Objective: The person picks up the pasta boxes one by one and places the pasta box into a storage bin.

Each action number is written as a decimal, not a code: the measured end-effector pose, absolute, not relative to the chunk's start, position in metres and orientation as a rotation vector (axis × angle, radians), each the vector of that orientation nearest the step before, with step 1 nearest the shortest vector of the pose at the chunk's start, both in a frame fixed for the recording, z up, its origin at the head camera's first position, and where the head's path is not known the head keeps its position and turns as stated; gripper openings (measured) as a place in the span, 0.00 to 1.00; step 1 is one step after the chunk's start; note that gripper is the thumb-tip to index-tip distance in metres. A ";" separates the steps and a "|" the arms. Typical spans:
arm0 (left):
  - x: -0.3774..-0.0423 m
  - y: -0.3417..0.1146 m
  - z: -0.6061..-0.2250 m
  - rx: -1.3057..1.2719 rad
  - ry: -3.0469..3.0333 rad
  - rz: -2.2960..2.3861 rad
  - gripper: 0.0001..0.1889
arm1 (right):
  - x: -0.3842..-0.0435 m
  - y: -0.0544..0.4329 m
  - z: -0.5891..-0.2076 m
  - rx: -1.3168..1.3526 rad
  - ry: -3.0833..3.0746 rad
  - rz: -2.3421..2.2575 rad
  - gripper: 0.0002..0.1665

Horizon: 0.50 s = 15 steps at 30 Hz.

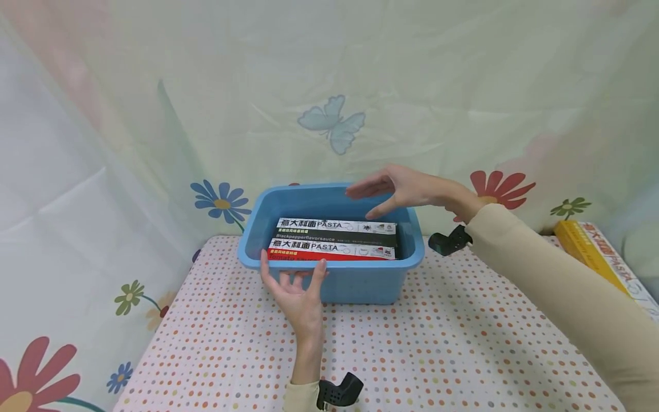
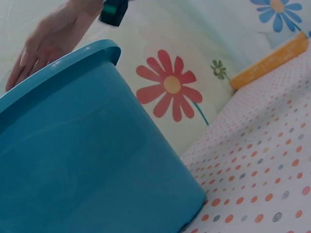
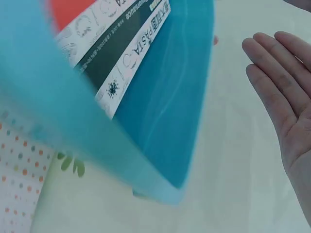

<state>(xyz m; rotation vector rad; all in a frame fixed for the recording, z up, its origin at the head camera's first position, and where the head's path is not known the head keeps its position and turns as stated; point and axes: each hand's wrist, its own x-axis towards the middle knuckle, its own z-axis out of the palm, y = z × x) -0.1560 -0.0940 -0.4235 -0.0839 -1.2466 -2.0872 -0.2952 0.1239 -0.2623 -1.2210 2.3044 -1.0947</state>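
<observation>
A blue plastic basin (image 1: 334, 286) stands on the table, its side wall (image 2: 97, 155) filling much of the left wrist view. Inside lie two pasta boxes, one with a black band (image 1: 334, 234) and one with a red band (image 1: 329, 254). My left hand (image 1: 298, 300) holds the basin's front rim, some fingers under the lip and others reaching up over it. Above the basin's back right part hovers my right hand (image 1: 407, 186), thumb apart from the extended fingers and nothing held. In the right wrist view the same right hand (image 3: 291, 92) shows its palm beside the rim.
A yellow and white box (image 1: 592, 257) lies at the table's right edge. Dotted cloth (image 1: 463, 343) covers the table. Behind the basin hangs a flowered curtain (image 1: 231, 114). Each wrist carries a black device, one on the right wrist (image 1: 448, 241).
</observation>
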 end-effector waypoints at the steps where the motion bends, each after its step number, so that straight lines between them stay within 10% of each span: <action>1: -0.156 -0.094 -0.424 -0.082 -1.243 -2.088 0.57 | -0.290 0.129 -0.261 -1.226 2.309 -1.096 0.37; 15: -0.162 -0.103 -0.424 -0.068 -1.215 -2.082 0.57 | -0.239 0.270 -0.296 -1.010 2.684 -1.210 0.34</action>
